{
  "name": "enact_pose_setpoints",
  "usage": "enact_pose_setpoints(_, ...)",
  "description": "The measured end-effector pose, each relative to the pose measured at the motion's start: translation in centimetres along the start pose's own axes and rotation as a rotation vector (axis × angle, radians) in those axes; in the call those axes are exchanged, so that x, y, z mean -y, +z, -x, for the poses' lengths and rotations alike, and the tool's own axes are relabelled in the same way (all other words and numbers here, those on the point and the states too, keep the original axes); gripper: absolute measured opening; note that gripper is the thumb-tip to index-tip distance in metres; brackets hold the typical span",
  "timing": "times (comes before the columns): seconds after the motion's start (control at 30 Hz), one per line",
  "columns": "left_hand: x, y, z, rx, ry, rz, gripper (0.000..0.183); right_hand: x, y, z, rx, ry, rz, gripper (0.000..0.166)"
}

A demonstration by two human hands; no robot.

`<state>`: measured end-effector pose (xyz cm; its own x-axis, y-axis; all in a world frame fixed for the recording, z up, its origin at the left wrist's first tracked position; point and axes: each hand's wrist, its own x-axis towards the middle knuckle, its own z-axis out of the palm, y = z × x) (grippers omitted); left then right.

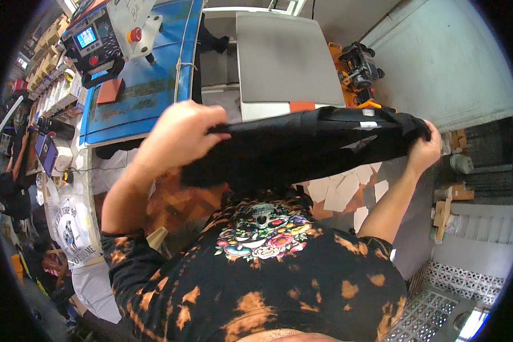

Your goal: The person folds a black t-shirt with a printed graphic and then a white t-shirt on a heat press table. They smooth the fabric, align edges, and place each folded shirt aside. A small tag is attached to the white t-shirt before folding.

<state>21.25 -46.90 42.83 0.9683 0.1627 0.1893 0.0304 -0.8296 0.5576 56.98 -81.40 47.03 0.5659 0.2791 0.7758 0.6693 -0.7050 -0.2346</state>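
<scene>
A black fabric garment (pixel 299 145) is stretched between my two hands, in front of my chest. My left hand (pixel 192 130) pinches one end between thumb and fingers. At the other end, my right hand (pixel 427 147) grips the bunched edge. White labels (pixel 368 124) show on the cloth near my right hand. Just beyond the garment lies a flat grey pad (pixel 286 60) on a white-edged surface. Part of an orange-red piece (pixel 302 106) shows at the near edge of that pad.
Left stands a blue heat press (pixel 154 81) with a lit control box (pixel 85 40) and an orange-red block (pixel 110 91) on top. White printed T-shirts (pixel 70 231) hang beside a counter. Sheets of paper (pixel 335 188) litter the floor. An orange-and-black machine (pixel 357 68) stands beyond the pad.
</scene>
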Motion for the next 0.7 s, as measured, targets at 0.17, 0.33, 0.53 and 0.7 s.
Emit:
enact_pose_setpoints(0.17,1.6,-7.9,-5.7,-0.633,0.023,-0.074,0.017,-3.4,3.2,-8.6,-0.12,0.07,-0.124,0.021)
enact_pose_setpoints(0.33,10.4,-13.5,-12.5,-0.829,-0.442,-0.4,0.028,3.3,20.9,-22.6,0.136,0.013,-0.136,0.032)
enact_pose_setpoints(0.53,31.8,-11.2,-19.9,-0.609,-0.962,-1.065,0.023,17.1,56.8,-26.0,0.39,-0.453,-0.056,0.024)
enact_pose_setpoints(0.7,49.0,-5.5,-27.3,-1.362,-1.179,0.626,0.034,27.7,82.3,-22.4,0.756,-0.151,-0.254,0.024)
